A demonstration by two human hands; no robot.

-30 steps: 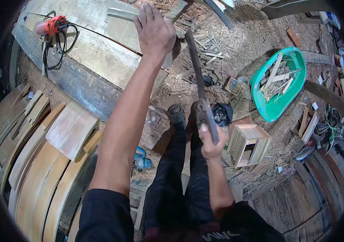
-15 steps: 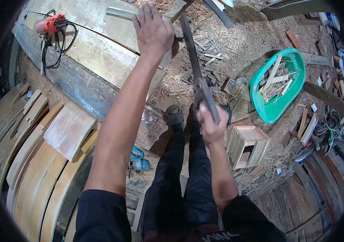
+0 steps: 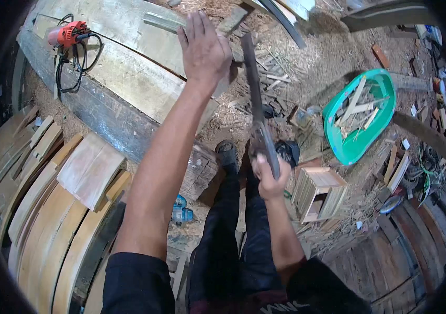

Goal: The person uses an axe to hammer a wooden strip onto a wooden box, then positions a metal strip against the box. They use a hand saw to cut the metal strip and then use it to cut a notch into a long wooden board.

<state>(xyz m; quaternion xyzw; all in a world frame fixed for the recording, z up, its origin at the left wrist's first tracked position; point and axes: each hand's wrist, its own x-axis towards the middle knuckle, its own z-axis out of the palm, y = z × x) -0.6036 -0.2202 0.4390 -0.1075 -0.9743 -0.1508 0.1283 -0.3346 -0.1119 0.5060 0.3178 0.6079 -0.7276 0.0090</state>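
My left hand point(image 3: 205, 55) lies flat with its fingers stretched out, pressing down over the right end of a narrow wood strip point(image 3: 161, 22) on the plank-topped bench point(image 3: 128, 55). Its palm hides part of the wood beneath. In my right hand point(image 3: 271, 178) is the handle of a hand saw, fingers wrapped round it. The long dark saw blade point(image 3: 253, 78) points away from me, its far end just right of my left hand, beside the bench edge.
A red power tool point(image 3: 68, 34) with a black cord rests on the bench. To the right stands a green tub point(image 3: 356, 152) of wood scraps, near a small wooden box frame point(image 3: 319, 193). Curved boards point(image 3: 50, 225) are stacked at left; a blue power tool point(image 3: 182, 212) lies by my feet.
The saw has drawn back toward me along its length, its blade tip now lower in view. My left hand keeps its flat press, and the whole view has shifted slightly.
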